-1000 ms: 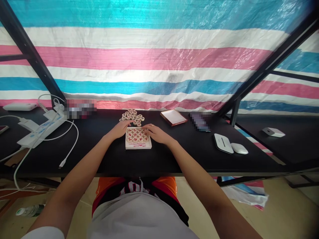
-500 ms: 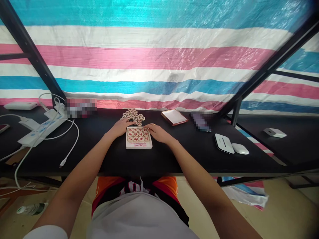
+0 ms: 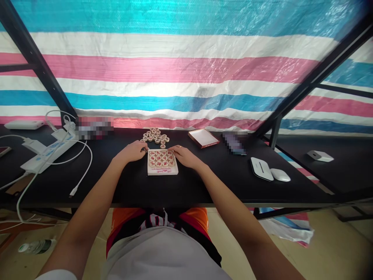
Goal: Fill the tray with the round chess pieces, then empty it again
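A small white open box point(image 3: 163, 172) lies on the black table, holding rows of round xiangqi pieces point(image 3: 159, 158) with red characters. My left hand point(image 3: 134, 151) is at its upper left corner, fingers curled in and pressed together. Whatever may be between those fingertips is too small to make out. On the opposite side, my right hand point(image 3: 186, 156) has its fingers closed on the box's upper right corner. Beyond the box lies a loose cluster of pieces point(image 3: 155, 136), with a single xiangqi piece point(image 3: 162, 146) nearest the box's far edge.
An open box lid point(image 3: 203, 139) lies right of the loose pieces. Farther right are a white-topped flat device point(image 3: 262, 168) and a white mouse point(image 3: 280, 175). A power strip point(image 3: 48, 155) with white cables occupies the left side. Striped sheeting point(image 3: 175, 70) hangs behind the table.
My left hand has drawn back from the loose pieces to the box's upper left corner, its fingers now curled. My right hand stays at the upper right corner.
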`<state>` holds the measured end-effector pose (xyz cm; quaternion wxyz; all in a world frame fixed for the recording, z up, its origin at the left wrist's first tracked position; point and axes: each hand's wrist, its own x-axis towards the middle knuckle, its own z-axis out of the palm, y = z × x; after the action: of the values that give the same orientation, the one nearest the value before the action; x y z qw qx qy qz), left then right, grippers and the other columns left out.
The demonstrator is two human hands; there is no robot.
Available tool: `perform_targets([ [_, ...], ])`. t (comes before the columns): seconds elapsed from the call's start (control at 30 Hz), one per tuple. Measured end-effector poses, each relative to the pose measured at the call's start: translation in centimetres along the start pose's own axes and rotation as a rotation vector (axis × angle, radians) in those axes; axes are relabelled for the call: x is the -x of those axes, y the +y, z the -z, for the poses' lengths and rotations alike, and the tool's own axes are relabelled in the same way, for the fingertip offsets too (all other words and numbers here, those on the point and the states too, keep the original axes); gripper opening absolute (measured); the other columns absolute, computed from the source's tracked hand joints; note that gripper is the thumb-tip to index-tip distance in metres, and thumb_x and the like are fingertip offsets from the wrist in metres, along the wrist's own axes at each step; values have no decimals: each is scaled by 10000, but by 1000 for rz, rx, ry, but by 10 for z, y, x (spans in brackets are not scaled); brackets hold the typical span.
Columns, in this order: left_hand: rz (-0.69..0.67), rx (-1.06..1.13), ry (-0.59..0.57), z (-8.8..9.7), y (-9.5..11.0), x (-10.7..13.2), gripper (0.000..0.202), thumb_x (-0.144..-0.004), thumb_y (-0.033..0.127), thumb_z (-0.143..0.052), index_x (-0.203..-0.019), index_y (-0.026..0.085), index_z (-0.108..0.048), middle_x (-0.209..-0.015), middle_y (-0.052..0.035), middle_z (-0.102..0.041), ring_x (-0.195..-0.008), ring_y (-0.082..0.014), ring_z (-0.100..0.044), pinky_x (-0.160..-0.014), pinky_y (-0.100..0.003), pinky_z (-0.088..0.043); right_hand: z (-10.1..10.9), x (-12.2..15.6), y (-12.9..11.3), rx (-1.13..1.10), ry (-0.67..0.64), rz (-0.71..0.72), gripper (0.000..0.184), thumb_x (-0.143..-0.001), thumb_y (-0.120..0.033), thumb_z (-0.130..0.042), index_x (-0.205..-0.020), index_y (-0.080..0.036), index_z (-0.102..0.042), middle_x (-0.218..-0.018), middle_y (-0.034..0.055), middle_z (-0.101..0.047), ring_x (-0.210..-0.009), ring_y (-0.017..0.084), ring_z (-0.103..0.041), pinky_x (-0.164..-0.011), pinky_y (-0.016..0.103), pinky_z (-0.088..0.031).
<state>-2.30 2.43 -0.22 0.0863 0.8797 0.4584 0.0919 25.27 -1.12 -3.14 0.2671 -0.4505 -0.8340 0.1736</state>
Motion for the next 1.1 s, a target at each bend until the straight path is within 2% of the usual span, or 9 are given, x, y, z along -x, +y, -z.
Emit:
perform_targets([
  [0.1,74,6,-25,2,-3,1,196,-767,335,-509,-891,245,-631,-993,-32,-654,-957,-236,-585,-762,-304,-449,0,0,0,16,1,-7,327,-938,-159,-405,-1167,-194,-636,-1145,92,-630,-1042,196,-602,-975,369,-448],
  [0.23,115,90,-44,5,-7,3,206,-752,347,-537,-886,227,-639,-912,-31,-663,-807,-207,-595,-687,-292,-429,1,0,0,26,-2,-13,323,-940,-173,-410,-1167,-184,-638,-1151,103,-628,-1042,205,-603,-972,372,-448],
  [0.4,28,510,0,19,5,11,492,-725,442,-620,-1147,191,-585,-922,-40,-655,-729,-156,-555,-657,-264,-437,1,0,-1,27,2,-20,324,-940,-166,-407,-1169,-196,-634,-1141,90,-633,-1046,193,-601,-971,360,-447],
  [0.47,-30,583,-96,24,16,14,460,-714,483,-645,-1055,175,-647,-799,-25,-629,-680,-143,-529,-607,-246,-408,1,0,-2,32,3,-24,322,-935,-157,-412,-1166,-192,-634,-1139,92,-633,-1048,193,-600,-970,359,-448],
  [0.6,-108,529,-342,28,34,16,382,-676,495,-695,-913,197,-733,-625,19,-543,-578,-110,-451,-523,-234,-311,1,0,-3,35,1,-36,317,-929,-146,-418,-1155,-193,-636,-1133,91,-639,-1037,195,-606,-966,363,-450],
  [0.7,-131,497,-404,28,37,16,324,-671,464,-706,-878,219,-752,-615,26,-558,-576,-108,-445,-522,-235,-293,1,-1,-3,32,0,-41,316,-929,-150,-418,-1155,-185,-635,-1130,90,-640,-1038,194,-606,-968,355,-447],
  [0.87,-150,539,-468,24,35,16,239,-664,437,-706,-770,231,-768,-785,-2,-696,-694,-143,-547,-603,-228,-366,1,0,-2,28,2,-35,314,-929,-160,-416,-1155,-186,-632,-1127,87,-640,-1038,195,-602,-966,356,-445],
  [0.97,-131,548,-488,21,35,15,222,-663,412,-709,-769,229,-774,-788,-10,-711,-735,-163,-588,-650,-234,-399,2,0,-3,31,-1,-34,316,-932,-169,-413,-1163,-182,-629,-1125,89,-640,-1034,195,-605,-962,352,-446],
  [1.1,-119,559,-418,19,34,13,256,-694,422,-689,-803,203,-765,-792,-13,-709,-745,-171,-597,-648,-238,-405,2,1,-5,43,2,-31,312,-934,-166,-415,-1158,-176,-631,-1119,92,-645,-1012,193,-611,-952,349,-450],
])
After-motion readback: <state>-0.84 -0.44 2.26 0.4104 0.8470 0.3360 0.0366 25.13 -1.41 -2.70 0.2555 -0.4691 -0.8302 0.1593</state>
